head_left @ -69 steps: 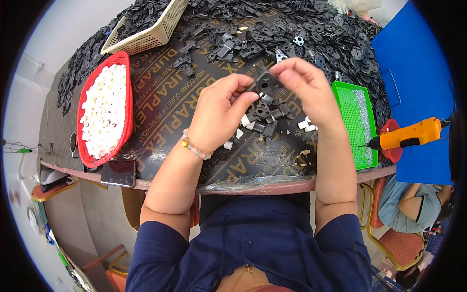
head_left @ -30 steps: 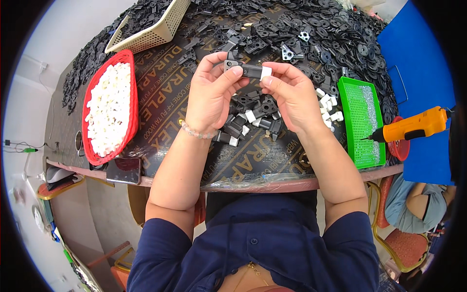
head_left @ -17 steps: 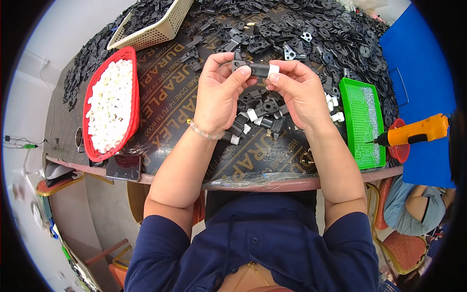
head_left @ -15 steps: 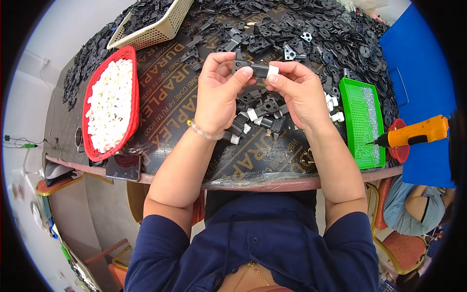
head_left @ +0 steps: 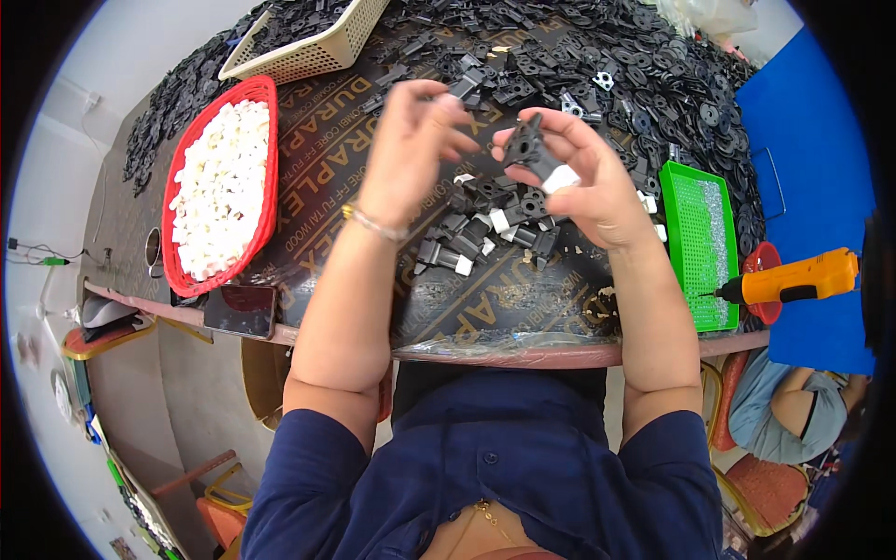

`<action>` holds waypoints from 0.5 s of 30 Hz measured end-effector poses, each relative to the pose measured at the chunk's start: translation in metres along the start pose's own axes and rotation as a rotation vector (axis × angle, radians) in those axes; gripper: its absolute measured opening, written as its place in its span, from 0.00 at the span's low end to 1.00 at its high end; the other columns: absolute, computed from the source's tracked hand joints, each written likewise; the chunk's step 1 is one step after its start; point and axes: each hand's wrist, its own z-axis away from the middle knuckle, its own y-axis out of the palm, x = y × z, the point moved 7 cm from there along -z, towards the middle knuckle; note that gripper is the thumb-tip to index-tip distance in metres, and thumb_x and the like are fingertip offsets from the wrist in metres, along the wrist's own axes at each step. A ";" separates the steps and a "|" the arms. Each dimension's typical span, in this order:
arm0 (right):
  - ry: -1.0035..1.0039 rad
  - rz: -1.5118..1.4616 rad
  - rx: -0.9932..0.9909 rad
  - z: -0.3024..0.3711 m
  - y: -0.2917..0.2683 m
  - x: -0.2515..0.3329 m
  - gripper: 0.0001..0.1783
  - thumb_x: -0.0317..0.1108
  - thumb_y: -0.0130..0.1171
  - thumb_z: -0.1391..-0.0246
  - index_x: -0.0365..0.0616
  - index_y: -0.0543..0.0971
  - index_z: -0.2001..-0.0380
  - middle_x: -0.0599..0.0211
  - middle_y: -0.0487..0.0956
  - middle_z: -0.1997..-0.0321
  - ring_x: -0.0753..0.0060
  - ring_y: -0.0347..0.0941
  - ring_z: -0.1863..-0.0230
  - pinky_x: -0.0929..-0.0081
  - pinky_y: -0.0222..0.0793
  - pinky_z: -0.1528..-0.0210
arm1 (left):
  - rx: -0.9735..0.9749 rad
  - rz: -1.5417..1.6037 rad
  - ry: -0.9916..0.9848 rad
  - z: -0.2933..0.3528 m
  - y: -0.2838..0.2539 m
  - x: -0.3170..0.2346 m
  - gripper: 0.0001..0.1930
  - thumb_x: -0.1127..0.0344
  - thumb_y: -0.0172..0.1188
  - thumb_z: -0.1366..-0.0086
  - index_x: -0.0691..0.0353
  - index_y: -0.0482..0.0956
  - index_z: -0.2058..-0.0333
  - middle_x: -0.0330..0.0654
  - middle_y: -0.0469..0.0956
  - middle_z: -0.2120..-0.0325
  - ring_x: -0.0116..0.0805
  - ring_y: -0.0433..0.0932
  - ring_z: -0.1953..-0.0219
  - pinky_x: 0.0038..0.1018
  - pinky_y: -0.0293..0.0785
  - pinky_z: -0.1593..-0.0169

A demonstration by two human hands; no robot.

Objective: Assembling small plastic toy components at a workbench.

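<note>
In the head view, the landmark is the small cluster of black plastic brackets (head_left: pixel 474 231) on the dark printed table (head_left: pixel 504 317); several of its brackets have white ends.

Just above and to the right of that cluster, the right hand (head_left: pixel 602 191) holds a black bracket (head_left: pixel 525 147) tilted off the table between thumb and fingers. A white cap (head_left: pixel 561 178) sits at the bracket's lower end, near the thumb; whether it is fully seated cannot be told.

Above and to the left of the cluster, the left hand (head_left: pixel 406 154) is blurred and apart from the bracket. Its fingers look loosely spread, and nothing shows between them.

Well left of the cluster stands a red basket (head_left: pixel 269 177) filled with white caps. To the cluster's right are a few loose white caps (head_left: pixel 648 202), then a green perforated tray (head_left: pixel 689 233) with small silver pieces, and beyond that an orange electric screwdriver (head_left: pixel 798 275). Behind the cluster spreads a mound of black parts (head_left: pixel 597 56).

The step in hand looks like the end of fitting a cap to one bracket. The next move seems to call for the right hand to keep cap and bracket together while the left is free.
</note>
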 end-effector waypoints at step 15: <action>-0.065 1.418 0.112 0.009 0.020 -0.021 0.46 0.46 0.76 0.62 0.42 0.72 0.38 0.52 0.73 0.40 0.49 0.65 0.37 0.59 0.57 0.31 | -0.005 -1.477 -0.026 -0.038 -0.066 0.075 0.32 0.43 0.49 0.31 0.47 0.62 0.32 0.51 0.61 0.32 0.51 0.53 0.28 0.52 0.49 0.30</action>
